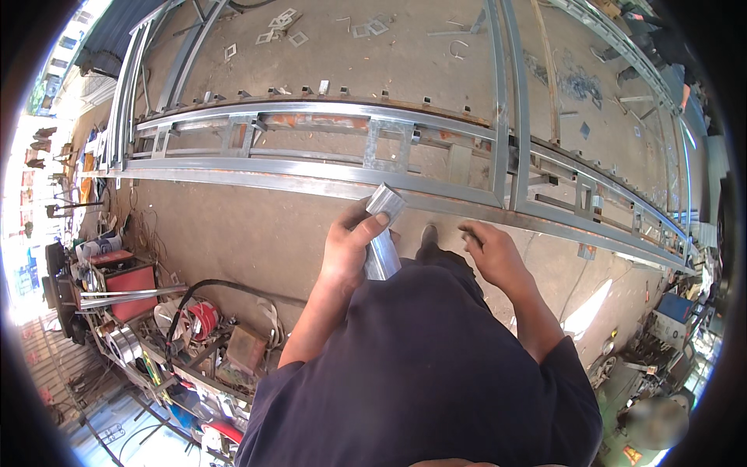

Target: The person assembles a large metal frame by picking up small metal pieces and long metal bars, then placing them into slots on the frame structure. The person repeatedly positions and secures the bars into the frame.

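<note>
My left hand is closed around a short, shiny piece of metal tube, held in front of my body. Its upper part, past my thumb, is turned at a different angle from the lower part; whether these are two pieces I cannot tell. To the right, my right hand hangs in the air with fingers loosely bent and apart, nothing visible in them. Just beyond both hands runs a long welded frame of grey steel tube, with short cross pieces between its rails. Neither hand touches the frame.
At the left a cluttered cart carries a red box, a wire spool and cables. Flat metal plates lie on the floor beyond the frame. Another person is at the far right. Machines stand at the lower right.
</note>
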Demonstrator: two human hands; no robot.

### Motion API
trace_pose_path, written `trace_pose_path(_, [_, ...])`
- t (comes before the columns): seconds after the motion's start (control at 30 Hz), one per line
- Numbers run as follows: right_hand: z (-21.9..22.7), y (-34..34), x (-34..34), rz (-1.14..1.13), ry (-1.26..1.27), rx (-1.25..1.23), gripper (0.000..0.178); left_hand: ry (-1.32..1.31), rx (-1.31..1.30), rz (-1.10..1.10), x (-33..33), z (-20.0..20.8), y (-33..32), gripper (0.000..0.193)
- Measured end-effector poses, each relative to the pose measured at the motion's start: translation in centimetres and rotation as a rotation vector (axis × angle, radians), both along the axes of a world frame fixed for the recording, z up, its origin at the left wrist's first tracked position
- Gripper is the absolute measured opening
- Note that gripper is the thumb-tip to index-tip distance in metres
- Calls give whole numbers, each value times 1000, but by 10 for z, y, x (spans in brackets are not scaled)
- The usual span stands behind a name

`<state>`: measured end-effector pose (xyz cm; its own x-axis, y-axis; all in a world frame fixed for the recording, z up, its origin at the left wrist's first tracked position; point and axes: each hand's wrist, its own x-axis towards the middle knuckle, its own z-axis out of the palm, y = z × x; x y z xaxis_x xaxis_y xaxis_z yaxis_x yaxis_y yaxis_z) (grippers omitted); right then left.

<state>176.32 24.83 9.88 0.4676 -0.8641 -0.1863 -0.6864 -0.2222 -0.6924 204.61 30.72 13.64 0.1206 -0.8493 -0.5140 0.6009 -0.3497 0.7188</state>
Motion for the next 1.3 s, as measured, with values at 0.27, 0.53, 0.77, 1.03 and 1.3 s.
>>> trace_pose_path(0.27, [13, 4, 2, -185, 73, -12, 22, -273, -40, -177, 7, -26, 0, 64])
trace_pose_path(0.53, [28, -11, 41, -308, -858, 778, 52, -233, -52, -508, -23, -23, -40, 69])
trace_pose_path(0.77, [-16, -83, -10, -438, -919, 647, 55, -412, -98, -473, -61, -30, -89, 67])
trace_pose_path(1.03, [-144, -231, -125, -636, -405, 368, 52, -479, 49, -462, -88, -39, -133, 59])
trace_pose_path(1.3, [-134, -271, -155, -145, 291, -207, 60, -392, 158, -328, -110, -46, -154, 57])
